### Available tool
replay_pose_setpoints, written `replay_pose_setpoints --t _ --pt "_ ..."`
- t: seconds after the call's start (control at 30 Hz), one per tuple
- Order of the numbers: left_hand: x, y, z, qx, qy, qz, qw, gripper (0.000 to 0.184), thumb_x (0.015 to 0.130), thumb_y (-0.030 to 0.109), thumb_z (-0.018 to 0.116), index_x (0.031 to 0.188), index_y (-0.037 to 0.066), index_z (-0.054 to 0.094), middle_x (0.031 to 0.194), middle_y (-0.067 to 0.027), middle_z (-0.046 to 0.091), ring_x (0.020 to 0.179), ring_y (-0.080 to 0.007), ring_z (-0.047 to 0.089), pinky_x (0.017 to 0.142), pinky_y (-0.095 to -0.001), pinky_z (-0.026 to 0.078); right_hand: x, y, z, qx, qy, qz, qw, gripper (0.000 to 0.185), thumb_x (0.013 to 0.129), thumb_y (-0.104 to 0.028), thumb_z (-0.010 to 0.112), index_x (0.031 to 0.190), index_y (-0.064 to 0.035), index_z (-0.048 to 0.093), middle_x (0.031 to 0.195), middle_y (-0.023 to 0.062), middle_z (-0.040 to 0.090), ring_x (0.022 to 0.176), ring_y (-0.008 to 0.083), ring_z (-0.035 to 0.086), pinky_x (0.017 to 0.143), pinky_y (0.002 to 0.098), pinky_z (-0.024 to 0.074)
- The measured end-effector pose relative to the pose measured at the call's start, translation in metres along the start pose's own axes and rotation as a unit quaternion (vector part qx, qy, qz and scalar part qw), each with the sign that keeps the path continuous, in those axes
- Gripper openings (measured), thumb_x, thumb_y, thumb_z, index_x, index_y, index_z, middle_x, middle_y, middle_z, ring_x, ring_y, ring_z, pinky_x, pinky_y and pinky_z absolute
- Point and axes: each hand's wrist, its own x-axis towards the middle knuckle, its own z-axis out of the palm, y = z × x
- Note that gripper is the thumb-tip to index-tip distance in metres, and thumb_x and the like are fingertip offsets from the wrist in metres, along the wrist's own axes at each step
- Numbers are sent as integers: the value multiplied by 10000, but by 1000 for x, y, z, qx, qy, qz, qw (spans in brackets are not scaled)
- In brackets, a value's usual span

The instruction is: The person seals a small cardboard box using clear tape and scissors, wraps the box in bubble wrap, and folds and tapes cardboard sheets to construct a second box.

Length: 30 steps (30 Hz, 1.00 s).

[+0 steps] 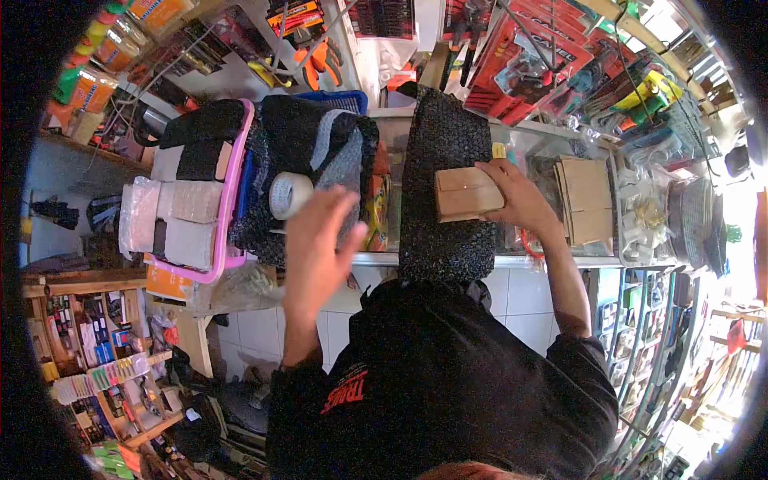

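A small brown cardboard box (466, 194) lies on a sheet of black bubble wrap (448, 128) spread across the glass counter. My right hand (518, 200) grips the box's right end, fingers on top and thumb at the near side. Raised to the left, my left hand (320, 248) holds nothing, with its fingers apart and slightly blurred. Just beyond it, a roll of whitish tape (290, 196) rests on dark wrapping material. Flattened brown cardboard (585, 200) lies to the right of my right hand.
A pink-rimmed basket (210, 276) with wrapped packages stands at the left. Behind the black wrapping is a blue basket (352, 101). Packaged tools (532, 60) hang along the back. Clear plastic bags (646, 212) lie at the right, and shelves stand on both sides.
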Motion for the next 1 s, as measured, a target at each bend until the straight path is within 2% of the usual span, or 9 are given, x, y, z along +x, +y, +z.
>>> replay_pose_setpoints --t 0.1,0.13,0.2,0.33,0.4,0.5,0.6,0.7,1.0 --pt "-23 28 18 -306 -186 30 933 351 958 256 693 1222 38 621 1174 -144 666 1120 -330 642 990 -428 483 3 -7 2 20 35 -21 999 983 621 -188 915 1497 -137 473 1398 160 514 1275 394 545 1068 454 480" --pt "-33 32 36 -379 -324 -66 864 374 956 298 715 1191 24 617 1143 -153 669 1086 -331 653 976 -410 491 5 -9 3 30 50 -31 998 977 621 -194 915 1493 -137 478 1394 161 514 1272 394 546 1065 456 481" --pt "-54 32 71 -167 -496 -127 842 554 973 515 639 1150 -9 613 1093 -216 707 1076 -371 679 961 -464 505 9 -15 6 24 59 -20 998 973 625 -205 912 1492 -134 477 1383 162 519 1267 390 549 1054 458 487" --pt "-119 -22 184 -133 -432 -193 871 711 965 645 550 1163 -33 633 1113 -284 708 1094 -425 678 961 -495 515 16 -14 22 -4 56 -8 998 963 640 -232 910 1492 -141 471 1373 159 525 1257 390 557 1033 466 500" --pt "-132 -24 200 -224 -389 -226 864 659 971 594 594 1155 -37 644 1084 -264 720 1063 -375 704 945 -462 532 14 -14 32 -14 71 9 997 962 641 -239 912 1490 -146 469 1371 156 525 1246 394 562 1027 468 502" --pt "-141 -10 204 -480 -284 -274 784 542 967 496 671 1163 -10 674 1037 -179 740 977 -242 707 890 -369 539 13 -15 32 -19 73 28 997 961 639 -252 918 1483 -144 470 1367 156 523 1228 401 569 1019 472 507" --pt "-147 -19 219 -431 -334 -321 774 444 963 428 713 1145 23 711 983 -96 743 862 -146 662 792 -310 522 12 -19 32 -14 75 39 996 972 629 -250 924 1480 -134 470 1358 158 526 1226 402 566 1026 471 501" --pt "-158 -12 217 -450 -275 -292 798 440 961 466 707 1087 45 734 890 -53 732 753 -151 641 708 -336 500 17 -23 25 -12 88 39 995 984 618 -235 927 1483 -130 469 1356 159 528 1241 399 555 1046 466 487" --pt "-187 -15 211 -453 -339 -303 767 481 925 509 738 905 28 750 681 -32 648 664 -147 612 667 -362 484 33 -16 37 -36 77 16 996 950 645 -276 911 1475 -142 469 1365 157 528 1255 398 553 1041 476 499"
